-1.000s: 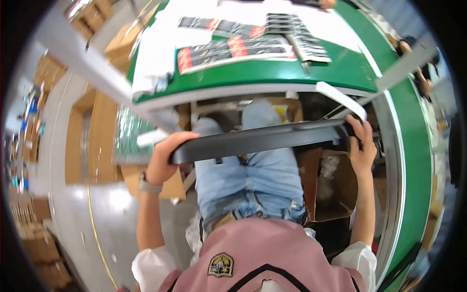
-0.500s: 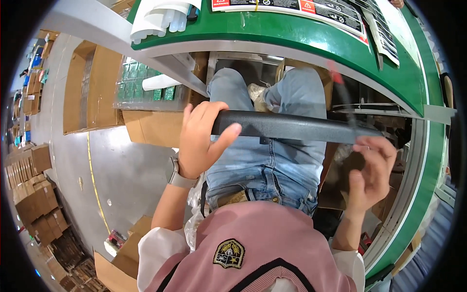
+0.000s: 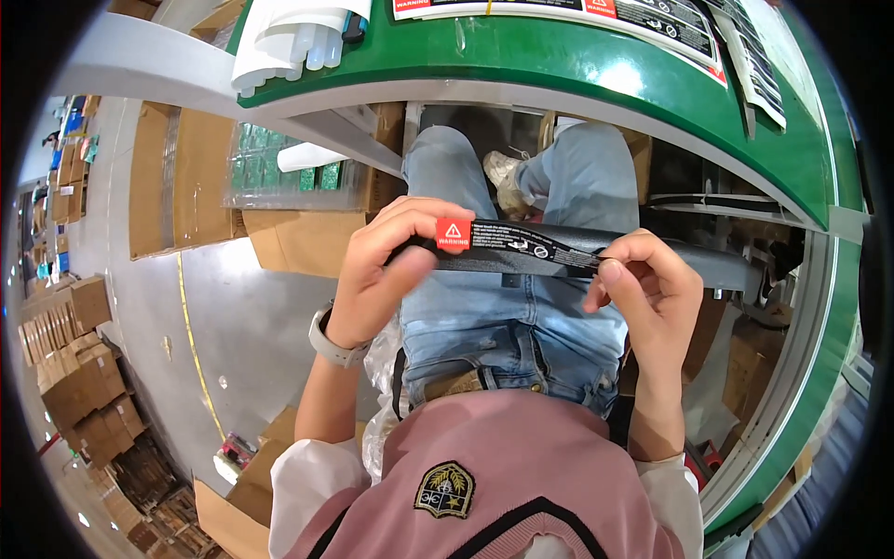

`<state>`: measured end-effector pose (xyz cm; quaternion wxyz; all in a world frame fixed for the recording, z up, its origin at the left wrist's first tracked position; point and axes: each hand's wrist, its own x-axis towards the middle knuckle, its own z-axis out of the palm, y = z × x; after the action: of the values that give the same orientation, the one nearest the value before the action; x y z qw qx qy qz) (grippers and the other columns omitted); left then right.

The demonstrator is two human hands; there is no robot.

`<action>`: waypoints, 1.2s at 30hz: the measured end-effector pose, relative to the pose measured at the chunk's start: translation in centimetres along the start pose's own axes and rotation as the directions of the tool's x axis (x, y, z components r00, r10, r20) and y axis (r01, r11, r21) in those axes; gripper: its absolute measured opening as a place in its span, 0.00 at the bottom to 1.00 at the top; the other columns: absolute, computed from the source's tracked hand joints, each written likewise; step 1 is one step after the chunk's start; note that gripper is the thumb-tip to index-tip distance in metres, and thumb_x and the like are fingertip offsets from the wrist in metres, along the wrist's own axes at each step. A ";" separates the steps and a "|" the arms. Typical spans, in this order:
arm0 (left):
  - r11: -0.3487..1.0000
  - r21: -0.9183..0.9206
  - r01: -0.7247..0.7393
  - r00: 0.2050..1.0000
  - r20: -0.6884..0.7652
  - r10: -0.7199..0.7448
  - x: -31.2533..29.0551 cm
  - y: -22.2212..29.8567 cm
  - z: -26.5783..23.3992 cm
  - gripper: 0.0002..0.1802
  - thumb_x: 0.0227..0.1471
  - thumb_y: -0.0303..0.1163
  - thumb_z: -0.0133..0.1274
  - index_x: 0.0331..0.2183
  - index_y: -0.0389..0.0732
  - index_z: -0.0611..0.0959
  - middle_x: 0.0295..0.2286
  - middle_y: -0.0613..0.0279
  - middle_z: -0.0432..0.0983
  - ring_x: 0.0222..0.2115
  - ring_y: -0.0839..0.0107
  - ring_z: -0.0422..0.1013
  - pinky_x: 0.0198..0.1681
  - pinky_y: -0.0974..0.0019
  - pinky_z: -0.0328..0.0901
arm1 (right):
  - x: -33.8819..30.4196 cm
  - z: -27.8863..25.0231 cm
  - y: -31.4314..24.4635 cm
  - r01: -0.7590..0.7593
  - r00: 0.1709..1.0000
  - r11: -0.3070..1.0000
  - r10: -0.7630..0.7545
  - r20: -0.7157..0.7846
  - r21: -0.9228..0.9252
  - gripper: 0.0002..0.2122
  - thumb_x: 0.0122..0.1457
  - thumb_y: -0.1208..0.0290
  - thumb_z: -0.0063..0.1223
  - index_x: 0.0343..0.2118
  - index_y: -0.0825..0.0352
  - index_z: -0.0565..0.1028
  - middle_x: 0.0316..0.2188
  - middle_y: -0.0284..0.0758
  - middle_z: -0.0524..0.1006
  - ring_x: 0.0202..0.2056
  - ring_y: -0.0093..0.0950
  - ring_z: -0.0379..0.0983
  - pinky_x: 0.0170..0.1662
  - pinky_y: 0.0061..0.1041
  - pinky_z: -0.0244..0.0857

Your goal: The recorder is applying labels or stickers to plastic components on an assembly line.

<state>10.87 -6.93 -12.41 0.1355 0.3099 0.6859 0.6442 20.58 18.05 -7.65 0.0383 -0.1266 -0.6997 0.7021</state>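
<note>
A long dark grey bar (image 3: 689,256) with a smooth curved surface lies crosswise over my lap. My left hand (image 3: 386,265) is wrapped round its left end, fingertips on top beside the red end of a sticker. This narrow red-and-black sticker (image 3: 526,240) runs along the bar, its red part at the left. My right hand (image 3: 652,293) pinches the sticker's right end between thumb and forefinger, slightly lifted off the bar. Whether the middle of the sticker is stuck down, I cannot tell.
Ahead is a green worktable (image 3: 521,56) holding sheets of similar stickers (image 3: 643,33), a pair of scissors (image 3: 740,84) and a bundle of white tubes (image 3: 312,47). Open cardboard boxes (image 3: 182,177) stand on the floor at left. A clear tray (image 3: 289,172) has green pieces inside.
My right hand has come left from the bar's right end, bringing the sticker down along the bar's top. My left fingers have shifted onto the sticker's red end.
</note>
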 end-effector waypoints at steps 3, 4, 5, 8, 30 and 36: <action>0.995 0.075 0.066 0.996 -0.064 -0.061 -0.3 0.1 0.5 0.03 0.48 0.24 0.57 0.26 0.35 0.80 0.42 0.52 0.78 0.39 0.62 0.73 0.46 0.62 0.64 | 0.0 0.4 0.5 -0.031 0.999 0.999 0.031 -0.015 -0.034 0.01 0.54 0.83 0.57 0.28 0.74 0.75 0.25 0.32 0.74 0.23 0.19 0.74 0.25 0.13 0.65; 0.992 0.084 0.095 0.992 -0.087 -0.087 -0.2 0.2 0.6 0.05 0.46 0.24 0.59 0.23 0.35 0.79 0.42 0.52 0.78 0.38 0.63 0.73 0.46 0.62 0.64 | 0.0 0.5 0.6 -0.005 0.999 0.994 0.001 -0.038 -0.112 0.02 0.53 0.83 0.58 0.26 0.73 0.76 0.24 0.31 0.74 0.22 0.17 0.74 0.24 0.13 0.64; 0.986 0.092 0.140 0.982 -0.141 -0.126 -0.1 0.4 1.1 0.09 0.45 0.25 0.61 0.19 0.34 0.78 0.41 0.53 0.78 0.37 0.64 0.73 0.46 0.63 0.64 | 0.0 0.7 0.8 0.017 0.998 0.982 -0.029 -0.058 -0.190 0.03 0.52 0.83 0.60 0.25 0.72 0.76 0.23 0.31 0.74 0.21 0.16 0.73 0.23 0.12 0.63; 0.978 0.149 0.147 0.966 -0.233 -0.110 -0.2 0.7 1.7 0.10 0.44 0.26 0.62 0.18 0.35 0.78 0.40 0.51 0.76 0.39 0.62 0.73 0.46 0.62 0.64 | 0.1 1.3 0.6 -0.086 0.988 0.952 0.045 -0.146 -0.294 0.05 0.51 0.82 0.62 0.23 0.71 0.76 0.20 0.29 0.74 0.19 0.13 0.71 0.21 0.12 0.61; 0.929 0.368 0.032 0.990 -0.141 0.022 -0.4 0.1 1.8 0.17 0.39 0.21 0.57 0.12 0.37 0.65 0.36 0.46 0.75 0.42 0.52 0.73 0.40 0.62 0.67 | 0.0 1.4 0.8 0.018 0.999 0.871 -0.038 -0.030 -0.492 0.06 0.49 0.85 0.61 0.22 0.72 0.74 0.18 0.26 0.72 0.18 0.10 0.66 0.20 0.10 0.54; 0.910 0.415 0.019 0.993 -0.113 0.031 -0.4 0.4 1.9 0.18 0.38 0.20 0.57 0.12 0.37 0.63 0.36 0.48 0.75 0.41 0.51 0.73 0.41 0.61 0.67 | -0.1 1.5 0.9 -0.007 0.999 0.872 -0.016 -0.043 -0.489 0.07 0.47 0.82 0.63 0.21 0.71 0.74 0.17 0.30 0.73 0.15 0.15 0.67 0.19 0.14 0.58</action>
<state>12.42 -5.65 -12.41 0.0241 0.2955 0.8129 0.5014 20.43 16.50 -8.51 0.0227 -0.1466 -0.8536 0.4993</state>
